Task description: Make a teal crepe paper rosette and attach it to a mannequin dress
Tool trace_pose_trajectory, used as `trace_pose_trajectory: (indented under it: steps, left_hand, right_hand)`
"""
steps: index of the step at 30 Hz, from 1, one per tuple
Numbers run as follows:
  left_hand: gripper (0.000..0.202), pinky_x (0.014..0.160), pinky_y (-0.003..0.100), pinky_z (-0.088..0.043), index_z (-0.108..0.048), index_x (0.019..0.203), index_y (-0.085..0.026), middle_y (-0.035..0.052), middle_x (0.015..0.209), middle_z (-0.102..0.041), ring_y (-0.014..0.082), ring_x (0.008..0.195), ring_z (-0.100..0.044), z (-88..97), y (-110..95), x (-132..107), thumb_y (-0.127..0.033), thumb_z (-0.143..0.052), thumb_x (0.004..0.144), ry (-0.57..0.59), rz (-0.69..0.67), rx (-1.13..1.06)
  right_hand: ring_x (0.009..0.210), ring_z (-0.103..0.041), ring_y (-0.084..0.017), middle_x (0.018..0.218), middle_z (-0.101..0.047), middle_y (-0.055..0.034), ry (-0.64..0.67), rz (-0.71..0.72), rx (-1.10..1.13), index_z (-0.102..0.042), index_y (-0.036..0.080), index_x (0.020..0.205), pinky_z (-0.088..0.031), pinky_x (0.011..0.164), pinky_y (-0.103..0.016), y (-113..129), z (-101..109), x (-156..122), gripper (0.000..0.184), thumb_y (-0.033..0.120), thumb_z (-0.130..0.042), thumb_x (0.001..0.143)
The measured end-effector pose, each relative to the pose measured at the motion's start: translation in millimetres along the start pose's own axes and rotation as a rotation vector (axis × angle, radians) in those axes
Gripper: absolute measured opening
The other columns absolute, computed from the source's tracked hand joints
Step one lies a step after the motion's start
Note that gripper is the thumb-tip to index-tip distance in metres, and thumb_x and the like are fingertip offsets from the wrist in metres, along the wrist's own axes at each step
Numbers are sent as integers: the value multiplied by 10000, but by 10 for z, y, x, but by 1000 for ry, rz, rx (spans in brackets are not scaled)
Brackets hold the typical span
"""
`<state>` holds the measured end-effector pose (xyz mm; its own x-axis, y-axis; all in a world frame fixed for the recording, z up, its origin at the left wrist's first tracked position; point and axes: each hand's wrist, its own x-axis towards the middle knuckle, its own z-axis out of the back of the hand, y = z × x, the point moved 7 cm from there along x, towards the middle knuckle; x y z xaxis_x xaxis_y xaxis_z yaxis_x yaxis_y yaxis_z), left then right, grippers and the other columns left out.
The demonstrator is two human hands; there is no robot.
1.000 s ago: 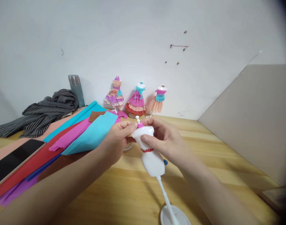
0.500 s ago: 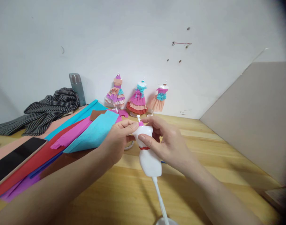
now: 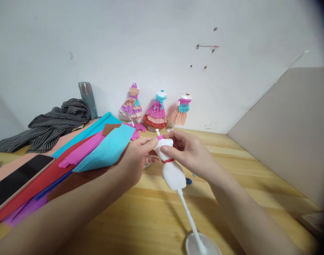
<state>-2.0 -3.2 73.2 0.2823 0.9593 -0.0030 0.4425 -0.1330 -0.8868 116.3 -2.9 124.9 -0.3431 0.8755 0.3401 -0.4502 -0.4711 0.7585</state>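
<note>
Both hands hold a small white plastic mannequin (image 3: pixel 174 174) on a thin rod with a round base (image 3: pixel 201 245), tilted toward me above the wooden table (image 3: pixel 156 216). It has a red band at the waist and a pink bit at the neck. My left hand (image 3: pixel 137 157) pinches at the neck from the left. My right hand (image 3: pixel 188 150) wraps the bust, thumb across the front.
Sheets of coloured paper (image 3: pixel 103 150) in teal, pink, red and purple lie at left, with a dark phone (image 3: pixel 15 180) on them. A striped scarf (image 3: pixel 52 124) and a grey flask (image 3: pixel 87 101) sit by the wall. Three paper-dressed mannequins (image 3: pixel 156 109) stand behind. A grey board (image 3: pixel 289 131) leans at right.
The mannequin has tilted slightly, and its round base shows again at the bottom edge. Both hands keep their hold at its neck and bust.
</note>
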Motion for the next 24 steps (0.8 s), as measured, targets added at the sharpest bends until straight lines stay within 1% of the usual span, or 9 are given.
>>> trace_pose_trajectory:
  steps: [2, 4, 8, 10, 13, 16, 19, 21, 24]
  left_hand:
    - [480, 604, 230, -437, -630, 1108, -124, 63, 856, -680, 132, 694, -607, 18, -21, 8, -358, -774, 715, -16, -21, 21]
    - [566, 592, 230, -442, -575, 1201, -135, 58, 886, -680, 130, 693, -610, 46, -40, 20, -321, -785, 709, -34, -29, 35]
    - [530, 591, 232, -454, -596, 1148, -122, 82, 943, -683, 140, 734, -619, 61, -88, 32, -372, -780, 718, -27, -57, 75]
    - [498, 603, 234, -459, -622, 1086, -118, 88, 923, -692, 146, 739, -626, 25, -104, 28, -413, -778, 717, 19, -72, 77]
    - [451, 633, 249, -469, -649, 993, -115, 94, 872, -703, 167, 743, -647, -49, -103, 15, -456, -766, 723, 106, -70, 61]
    - [462, 678, 287, -489, -664, 966, -106, 111, 861, -706, 201, 766, -664, -93, -100, 8, -489, -755, 726, 162, -62, 58]
    - [460, 688, 287, -485, -667, 991, -102, 119, 889, -707, 195, 766, -659, -84, -101, 17, -463, -765, 725, 165, -52, 56]
    - [480, 692, 287, -481, -653, 1059, -109, 113, 899, -706, 187, 758, -656, -58, -99, 26, -405, -790, 708, 147, -44, 52]
    - [577, 711, 303, -483, -605, 1172, -113, 100, 875, -702, 195, 761, -658, -32, -92, 31, -336, -812, 681, 122, -36, 62]
  right_hand:
    - [618, -558, -156, 715, -628, -21, -17, 8, 38, -645, 143, 1037, -440, 544, -279, -25, -5, 15, 372, 399, -674, 768]
    - [648, -583, -169, 737, -643, -27, -31, -3, 110, -631, 134, 1111, -469, 574, -299, -52, -15, 29, 447, 394, -691, 753]
    - [701, -627, -183, 802, -676, -41, -42, -52, 294, -627, 150, 1097, -502, 617, -313, -86, -26, 57, 463, 383, -737, 713]
    - [714, -636, -179, 828, -683, -44, -45, -74, 373, -625, 160, 1061, -504, 615, -300, -100, -19, 69, 448, 380, -754, 693]
    - [671, -618, -161, 811, -674, -36, -40, -101, 434, -620, 167, 1038, -484, 558, -271, -139, -8, 82, 445, 416, -753, 695]
    - [627, -585, -147, 775, -655, -27, -31, -99, 477, -623, 168, 1025, -469, 533, -267, -168, 5, 88, 446, 470, -738, 716]
    - [643, -580, -142, 803, -654, -27, -32, -113, 553, -636, 175, 987, -479, 568, -274, -176, 21, 89, 433, 474, -759, 700]
    - [646, -576, -133, 816, -649, -20, -31, -133, 612, -645, 184, 952, -479, 582, -269, -169, 27, 89, 410, 464, -777, 683]
    - [642, -573, -130, 807, -641, -11, -23, -149, 692, -651, 199, 921, -482, 591, -268, -148, 29, 88, 406, 464, -802, 653]
